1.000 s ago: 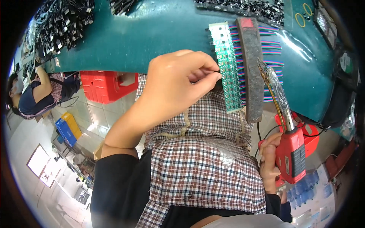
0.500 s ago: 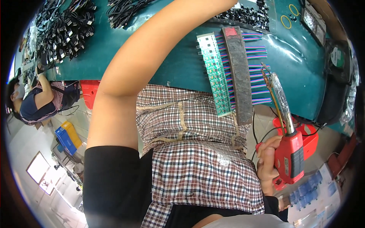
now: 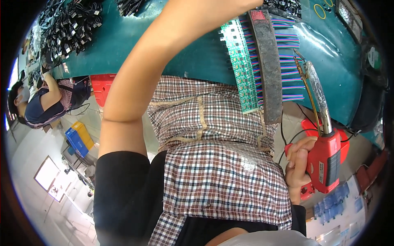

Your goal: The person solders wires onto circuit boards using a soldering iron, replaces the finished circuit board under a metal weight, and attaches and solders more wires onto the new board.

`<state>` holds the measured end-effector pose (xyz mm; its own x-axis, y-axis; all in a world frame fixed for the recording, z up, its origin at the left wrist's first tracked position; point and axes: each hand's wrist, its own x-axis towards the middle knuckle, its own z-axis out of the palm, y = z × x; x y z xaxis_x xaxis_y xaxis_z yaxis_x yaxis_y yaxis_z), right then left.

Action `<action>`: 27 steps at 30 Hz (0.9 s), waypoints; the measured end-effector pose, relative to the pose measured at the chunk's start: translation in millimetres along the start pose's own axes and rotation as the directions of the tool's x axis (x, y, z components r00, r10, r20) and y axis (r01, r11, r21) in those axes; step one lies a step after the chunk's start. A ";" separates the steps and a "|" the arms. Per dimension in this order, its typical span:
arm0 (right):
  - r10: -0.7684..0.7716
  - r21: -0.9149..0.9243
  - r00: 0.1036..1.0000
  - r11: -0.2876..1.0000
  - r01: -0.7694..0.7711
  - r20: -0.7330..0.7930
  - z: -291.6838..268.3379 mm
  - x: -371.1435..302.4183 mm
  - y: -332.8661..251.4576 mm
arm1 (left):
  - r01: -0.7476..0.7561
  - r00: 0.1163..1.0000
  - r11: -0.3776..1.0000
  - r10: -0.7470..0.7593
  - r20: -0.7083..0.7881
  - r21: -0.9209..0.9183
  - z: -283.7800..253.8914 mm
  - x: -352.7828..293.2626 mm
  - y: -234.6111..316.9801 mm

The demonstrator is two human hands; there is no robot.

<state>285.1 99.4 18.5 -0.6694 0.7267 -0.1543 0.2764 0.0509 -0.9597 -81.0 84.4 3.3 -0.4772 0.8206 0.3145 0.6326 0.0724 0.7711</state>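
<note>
My right hand is wrapped round the handle of a red and black soldering gun. Its long metal barrel points up the bench, with a thin brass-coloured tube beside it. The tip is near several multicoloured flat wires, but I cannot tell whether it touches them. These wires run under a dark, worn bar with a red end, toward a green circuit board panel that overhangs the bench edge. My left arm stretches over the bench to the upper edge, and its fingers are out of sight.
Bundles of black cables lie at the far left of the green bench. Small black parts are heaped beyond the panel. A yellow ring lies far right. Another person sits at left, and a red stool stands below the bench.
The whole view has shifted, so the bench, panel and bar now appear higher and further right. My right hand keeps its grip on the soldering gun; my left arm still reaches forward.
</note>
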 end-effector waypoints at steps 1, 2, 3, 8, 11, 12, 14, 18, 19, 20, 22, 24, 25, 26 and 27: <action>-0.010 -0.007 1.000 1.000 0.010 -0.012 0.6 -1.5 1.2 | 0.025 1.000 1.000 -0.025 0.005 -0.013 -1.4 -9.1 6.3; -0.006 -0.004 1.000 1.000 0.006 -0.009 1.3 -1.9 0.2 | 0.054 0.999 0.998 -0.054 0.004 -0.012 -8.7 -20.3 17.2; 0.013 0.009 1.000 1.000 -0.013 -0.008 2.0 -2.2 -1.7 | 0.082 0.997 0.997 -0.082 0.005 -0.013 -15.4 -30.7 27.8; 0.075 0.008 0.996 0.997 -0.075 0.038 2.0 -4.1 -10.1 | 0.029 0.991 0.999 -0.033 0.131 0.038 -22.8 -95.4 36.0; 0.099 -0.119 0.982 0.990 -0.081 0.158 -0.7 -4.0 -14.0 | 0.155 0.987 0.985 -0.152 0.052 -0.077 -13.5 -121.8 42.2; 0.101 -0.124 0.982 0.989 -0.081 0.161 -0.5 -6.4 -14.0 | 0.185 0.979 0.981 -0.180 0.093 -0.053 -13.7 -127.6 42.6; 0.149 -0.242 0.967 0.965 -0.097 0.206 -5.4 -10.6 -10.7 | 0.219 0.968 0.975 -0.214 0.134 -0.025 -8.3 -135.5 40.0; 0.076 -0.359 0.960 0.933 0.027 0.269 -7.5 -8.2 -7.5 | 0.210 0.978 0.975 -0.209 0.022 -0.073 6.7 -141.4 33.5; 0.153 -0.338 0.949 0.940 -0.053 0.276 -7.2 -8.8 -9.8 | 0.214 0.977 0.974 -0.214 0.002 -0.080 8.3 -141.3 32.5; 0.155 -0.340 0.949 0.939 -0.054 0.276 -4.7 -9.9 -10.5 | 0.217 0.975 0.972 -0.220 -0.019 -0.085 9.3 -141.3 31.8; 0.181 -0.274 0.962 0.954 -0.122 0.203 0.5 -12.0 -10.8 | 0.213 0.976 0.973 -0.215 -0.016 -0.083 9.9 -141.5 30.9; 0.152 -0.297 0.955 0.952 -0.072 0.256 -0.1 -6.5 -12.0 | 0.210 0.977 0.975 -0.211 -0.013 -0.079 8.2 -141.8 31.0; 0.124 -0.316 0.944 0.948 -0.022 0.307 -0.7 -3.8 -11.6 | 0.207 0.978 0.977 -0.207 0.018 -0.050 6.2 -141.8 31.3; 0.125 -0.316 0.943 0.948 -0.022 0.308 -1.4 -2.6 -9.1 | 0.204 0.978 0.979 -0.203 0.050 -0.021 4.9 -141.8 31.5; 0.087 -0.312 0.938 0.950 0.024 0.336 -2.2 -2.2 -5.5 | 0.205 0.978 0.978 -0.204 0.050 -0.021 4.9 -142.0 31.5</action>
<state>286.6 99.0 24.6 -0.8353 0.4561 -0.3070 0.4620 0.2794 -0.8417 9.7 -27.0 -19.7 -0.5654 0.8157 0.1224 0.5084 0.2278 0.8304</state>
